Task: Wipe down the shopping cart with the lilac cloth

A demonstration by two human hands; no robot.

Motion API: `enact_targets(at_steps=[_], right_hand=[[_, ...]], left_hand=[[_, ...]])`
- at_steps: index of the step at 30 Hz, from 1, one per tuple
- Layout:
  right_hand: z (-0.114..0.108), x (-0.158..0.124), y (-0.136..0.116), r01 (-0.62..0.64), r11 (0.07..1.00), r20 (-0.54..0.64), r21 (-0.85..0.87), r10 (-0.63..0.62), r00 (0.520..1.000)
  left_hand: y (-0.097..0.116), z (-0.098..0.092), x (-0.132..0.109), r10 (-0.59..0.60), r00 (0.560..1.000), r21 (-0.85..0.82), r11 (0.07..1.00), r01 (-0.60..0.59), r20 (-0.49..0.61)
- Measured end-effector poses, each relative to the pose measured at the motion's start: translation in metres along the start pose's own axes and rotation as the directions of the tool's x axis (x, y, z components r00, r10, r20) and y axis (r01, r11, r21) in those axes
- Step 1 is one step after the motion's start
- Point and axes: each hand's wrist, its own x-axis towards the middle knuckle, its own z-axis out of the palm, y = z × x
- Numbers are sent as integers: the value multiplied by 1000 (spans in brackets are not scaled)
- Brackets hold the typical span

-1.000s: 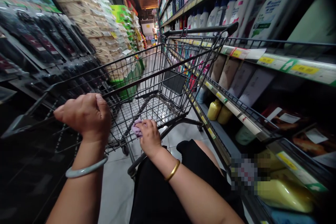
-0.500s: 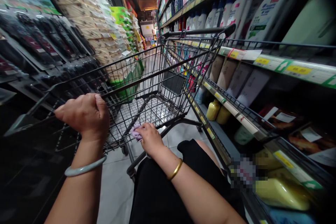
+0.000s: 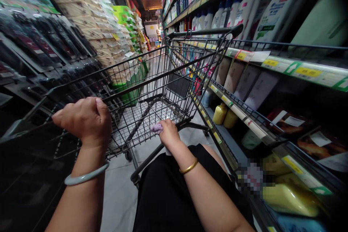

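A dark wire shopping cart [image 3: 141, 88] stands in front of me, its handle bar [image 3: 206, 30] at the upper right. My left hand [image 3: 87, 121] is closed round the cart's upper side rail, with a pale bangle on the wrist. Lower down, my right hand [image 3: 170, 134] grips a crumpled light purple cloth [image 3: 157, 128] against the lower wire side of the basket. A gold bracelet circles that wrist. Part of the cloth is hidden inside the fingers.
Shelves on the right hold shampoo bottles [image 3: 244, 12], boxes and yellow bottles [image 3: 219, 113]. Packaged goods [image 3: 89, 18] are stacked at the left, near hanging dark packs [image 3: 40, 43]. A tiled aisle floor [image 3: 116, 192] runs beneath the cart.
My right hand has slid to the right along the lower wires with the purple cloth. The left hand keeps its hold on the rail, and the cart looks almost unmoved.
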Motion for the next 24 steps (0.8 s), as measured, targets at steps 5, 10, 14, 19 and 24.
enact_targets(at_steps=[5, 10, 14, 19, 24], right_hand=[[-20, 5, -13, 172, 972, -417, 161, -91, 904], [-10, 5, -13, 183, 966, -368, 185, -105, 924], [-1, 8, -12, 248, 931, -471, 267, -98, 877], [-12, 11, -19, 409, 871, -701, 272, -112, 705], [-31, 12, -17, 351, 885, -590, 306, -113, 799]], left_hand=[[-3, 2, 2, 15, 998, -52, 998, -18, -65], [-8, 12, 6, -12, 983, -52, 999, 3, -184], [-14, 14, 6, 17, 983, -47, 999, -26, -184], [-22, 11, 4, 1, 977, -27, 1000, -7, -211], [-25, -4, -2, 13, 987, -15, 1000, -15, -159]])
